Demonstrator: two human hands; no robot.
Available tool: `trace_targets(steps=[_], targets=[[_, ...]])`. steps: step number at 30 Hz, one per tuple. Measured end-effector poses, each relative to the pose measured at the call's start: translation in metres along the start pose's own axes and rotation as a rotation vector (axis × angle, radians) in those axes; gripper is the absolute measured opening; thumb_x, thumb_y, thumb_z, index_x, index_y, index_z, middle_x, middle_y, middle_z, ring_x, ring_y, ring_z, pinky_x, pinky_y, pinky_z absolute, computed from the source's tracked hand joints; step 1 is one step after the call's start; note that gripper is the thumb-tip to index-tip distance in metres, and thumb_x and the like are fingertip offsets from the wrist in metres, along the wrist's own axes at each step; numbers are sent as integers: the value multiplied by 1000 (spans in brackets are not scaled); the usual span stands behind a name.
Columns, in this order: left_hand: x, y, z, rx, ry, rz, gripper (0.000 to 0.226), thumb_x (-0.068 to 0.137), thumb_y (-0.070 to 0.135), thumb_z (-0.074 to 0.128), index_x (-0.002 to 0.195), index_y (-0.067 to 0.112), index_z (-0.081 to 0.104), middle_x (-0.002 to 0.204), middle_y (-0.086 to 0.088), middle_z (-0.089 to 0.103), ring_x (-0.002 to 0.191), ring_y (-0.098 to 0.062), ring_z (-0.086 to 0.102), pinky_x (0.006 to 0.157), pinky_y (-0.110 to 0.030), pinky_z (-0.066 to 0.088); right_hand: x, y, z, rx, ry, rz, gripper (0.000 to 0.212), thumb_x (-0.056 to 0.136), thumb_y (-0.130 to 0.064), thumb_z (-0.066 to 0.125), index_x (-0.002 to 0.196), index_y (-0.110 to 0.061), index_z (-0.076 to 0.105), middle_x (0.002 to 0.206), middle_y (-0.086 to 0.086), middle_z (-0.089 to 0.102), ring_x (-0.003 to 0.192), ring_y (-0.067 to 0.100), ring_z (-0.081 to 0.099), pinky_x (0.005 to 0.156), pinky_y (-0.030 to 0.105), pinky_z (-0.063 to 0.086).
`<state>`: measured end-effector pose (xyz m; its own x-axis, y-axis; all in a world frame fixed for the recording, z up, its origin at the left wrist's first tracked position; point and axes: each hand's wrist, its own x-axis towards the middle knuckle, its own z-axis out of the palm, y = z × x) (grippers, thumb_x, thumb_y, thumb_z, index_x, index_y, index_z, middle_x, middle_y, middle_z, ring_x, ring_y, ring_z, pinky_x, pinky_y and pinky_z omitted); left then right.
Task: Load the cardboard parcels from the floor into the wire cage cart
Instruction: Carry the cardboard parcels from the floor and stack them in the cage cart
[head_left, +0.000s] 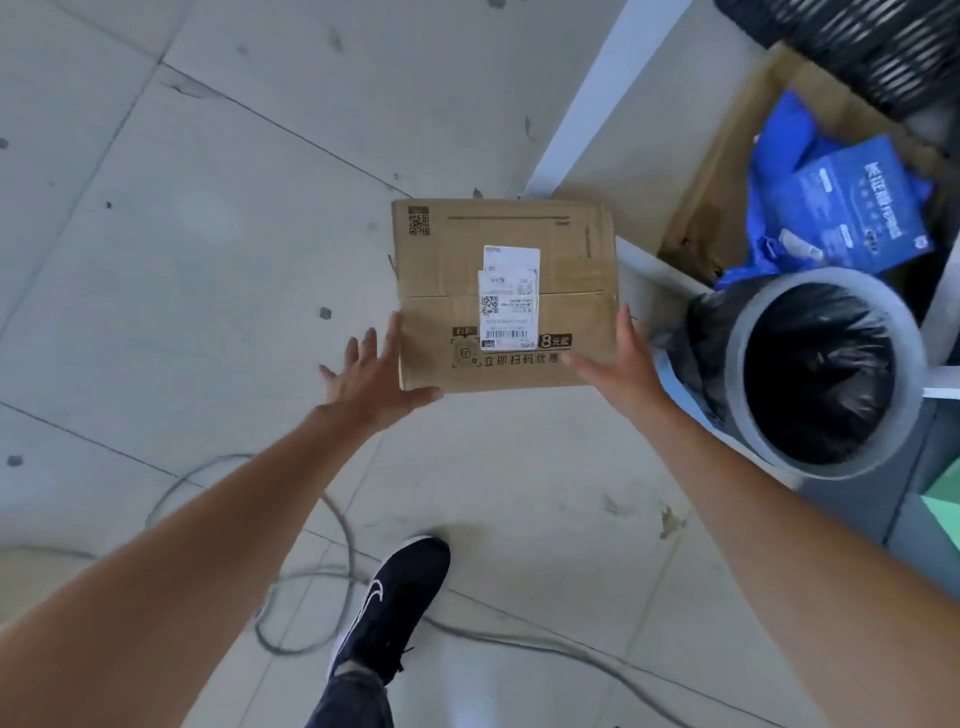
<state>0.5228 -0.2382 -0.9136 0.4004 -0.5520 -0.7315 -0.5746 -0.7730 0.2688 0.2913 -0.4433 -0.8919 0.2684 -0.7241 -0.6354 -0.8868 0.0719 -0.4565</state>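
Head camera looks straight down at a cardboard parcel (504, 296) lying flat on the pale tiled floor (208, 234), its top face up with a white shipping label (510, 299) stuck across the centre seam and dark printed text along the near edge. Both bare arms reach down toward it. The left hand (376, 376) is spread wide, fingers fanned, at the parcel's near left corner, with the thumb lying along the near edge; whether it presses the cardboard cannot be told. The right hand (618, 364) is also spread, fingers extended along the parcel's right side and the thumb over the near right part of the top. Neither hand is closed around the parcel. Just beside the parcel on the right stands a round bin (826, 374) lined with a black bag, and behind it an open cardboard box (727, 171) holds blue packages (852, 208). A dark shoe (395, 597) with a white mark is planted on the floor below the parcel, near a grey cable (332, 519) that loops across the tiles.
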Motion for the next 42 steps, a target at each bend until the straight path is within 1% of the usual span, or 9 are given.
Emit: trace_targets(steps=[2,6,8,15,19,24,29,34,42], targets=[[16,-3,2,-74,23,7,131,67,76,69,151,38,-24,162,-8,18,148,-33,21,109,-65,27,16,8,8,64,48,32,116,76,-54,78,159,-34,-1,167,6,-6,153,29,-2,122,50,13],[29,3,0,-466,-55,63,145,59,58,84,146,42,-31,158,-7,29,142,-31,37,110,-48,39,13,17,24,127,-63,17,132,60,-71,78,155,-43,-8,161,6,20,149,27,21,119,48,25],[14,16,0,-524,-3,30,143,60,52,85,146,44,-29,156,-8,29,138,-31,40,108,-48,42,-5,22,34,109,-109,76,126,67,-60,80,156,-41,-8,155,10,23,145,30,25,118,47,27],[-152,29,11,-393,46,19,135,68,42,85,149,46,-23,146,-7,33,129,-33,43,99,-50,45,-190,43,26,102,-31,94,115,79,-53,75,156,-37,-8,151,11,25,137,27,29,114,45,31],[-285,55,3,-268,-4,76,137,64,46,86,143,54,-26,153,-4,30,131,-32,45,95,-50,49,-339,61,-22,191,-21,190,116,72,-65,70,143,-61,-21,150,5,25,134,23,33,108,40,36],[-444,128,-16,-67,-135,291,135,54,79,66,146,48,-29,150,-12,37,128,-34,49,100,-53,45,-531,87,-117,236,22,409,115,65,-72,60,126,-69,-37,148,4,25,136,24,37,107,42,39],[-582,246,-40,157,-244,551,136,51,91,49,149,36,-28,150,-8,37,130,-27,49,103,-44,44,-706,116,-231,364,175,571,123,61,-81,64,143,-51,-22,156,3,20,141,21,33,107,38,39],[-711,365,-44,241,-293,786,140,55,64,80,146,47,-24,142,-7,41,126,-27,50,97,-40,45,-864,140,-307,503,450,686,109,72,-64,63,152,-52,-10,147,-3,30,125,22,51,102,37,46],[-953,487,14,465,-342,1333,128,66,68,75,153,42,-14,155,-12,34,131,-29,48,85,-36,46,-1117,163,-337,574,953,1005,102,73,-78,59,154,-45,7,146,0,34,123,25,54,98,39,48]])
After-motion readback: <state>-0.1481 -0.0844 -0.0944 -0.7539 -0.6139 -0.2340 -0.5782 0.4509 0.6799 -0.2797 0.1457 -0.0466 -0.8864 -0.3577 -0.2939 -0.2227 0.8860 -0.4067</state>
